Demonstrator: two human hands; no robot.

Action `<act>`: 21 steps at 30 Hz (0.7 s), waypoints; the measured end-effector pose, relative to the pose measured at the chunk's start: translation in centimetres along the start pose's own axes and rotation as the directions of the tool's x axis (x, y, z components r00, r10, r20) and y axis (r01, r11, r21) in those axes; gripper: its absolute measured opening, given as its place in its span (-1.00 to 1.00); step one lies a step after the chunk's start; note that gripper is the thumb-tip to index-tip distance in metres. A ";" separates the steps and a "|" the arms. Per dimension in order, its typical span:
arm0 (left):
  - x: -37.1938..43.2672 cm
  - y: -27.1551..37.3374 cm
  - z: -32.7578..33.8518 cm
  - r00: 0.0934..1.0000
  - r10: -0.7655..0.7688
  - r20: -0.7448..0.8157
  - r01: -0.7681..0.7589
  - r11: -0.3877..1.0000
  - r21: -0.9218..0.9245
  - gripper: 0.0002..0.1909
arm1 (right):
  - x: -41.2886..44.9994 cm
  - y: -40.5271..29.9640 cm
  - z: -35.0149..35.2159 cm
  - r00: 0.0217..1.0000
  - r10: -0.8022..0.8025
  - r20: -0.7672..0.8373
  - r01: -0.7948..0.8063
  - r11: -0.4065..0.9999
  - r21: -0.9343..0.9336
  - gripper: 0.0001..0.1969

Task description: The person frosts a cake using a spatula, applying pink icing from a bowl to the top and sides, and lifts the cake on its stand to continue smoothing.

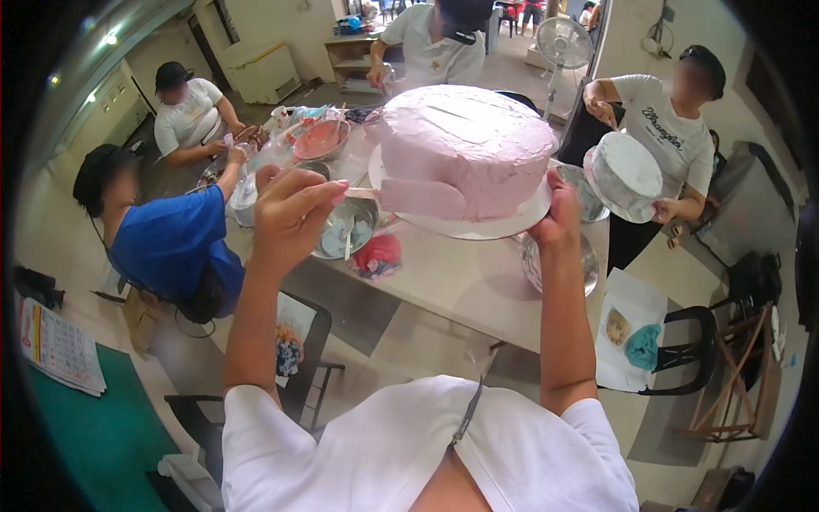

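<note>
Before me stands a large round cake, covered in pale pink frosting that looks smoother on its side than on top. It rests on a round white cake board held up over the table. My right hand grips the board's right edge from beneath, thumb up beside the cake. My left hand pinches the thin handle of a spatula. The spatula's broad, pink-coated blade lies along the cake's lower left side. Beneath my left hand, a metal bowl holds bluish-grey frosting and a white utensil.
A pink cloth and another metal bowl lie on the white table. Further back is a bowl of coral frosting. At right a person holds a whitish frosted cake; other people work around the table. Chairs stand near me.
</note>
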State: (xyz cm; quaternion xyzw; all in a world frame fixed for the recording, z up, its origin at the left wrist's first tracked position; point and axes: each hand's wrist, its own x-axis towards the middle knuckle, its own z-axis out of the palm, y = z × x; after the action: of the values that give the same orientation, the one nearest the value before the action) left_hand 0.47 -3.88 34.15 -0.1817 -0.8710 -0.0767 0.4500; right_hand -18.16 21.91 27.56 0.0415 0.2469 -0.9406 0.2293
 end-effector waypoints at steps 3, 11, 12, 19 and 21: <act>0.3 -0.1 0.9 0.999 -0.045 -0.018 0.044 0.998 -0.055 -0.80 | 0.4 -0.2 -0.8 0.995 0.063 0.083 -0.069 0.995 0.072 -0.58; 2.0 -0.3 0.2 0.996 0.048 -0.070 -0.045 0.998 0.050 -0.80 | 0.3 0.0 -0.6 0.990 0.091 0.104 -0.102 0.989 0.104 -0.62; 2.1 -0.4 0.1 0.993 0.079 -0.092 -0.073 0.995 0.071 -0.79 | 0.2 0.0 -0.6 0.990 0.089 0.104 -0.100 0.989 0.104 -0.62; 1.6 0.5 -0.7 0.961 0.024 -0.274 -0.028 1.000 -0.012 -0.79 | 0.8 -0.4 -1.9 0.989 0.076 0.123 -0.096 0.982 0.162 -0.61; 1.0 1.2 0.4 0.992 0.026 -0.124 -0.026 1.000 -0.001 -0.80 | 0.8 -0.5 -2.0 0.985 0.077 0.155 -0.108 0.973 0.204 -0.61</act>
State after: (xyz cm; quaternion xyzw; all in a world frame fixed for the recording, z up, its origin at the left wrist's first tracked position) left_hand 0.10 -2.46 34.72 -0.1886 -0.8389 -0.0832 0.5038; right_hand -19.17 22.91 25.88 0.0080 0.1258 -0.9503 0.2846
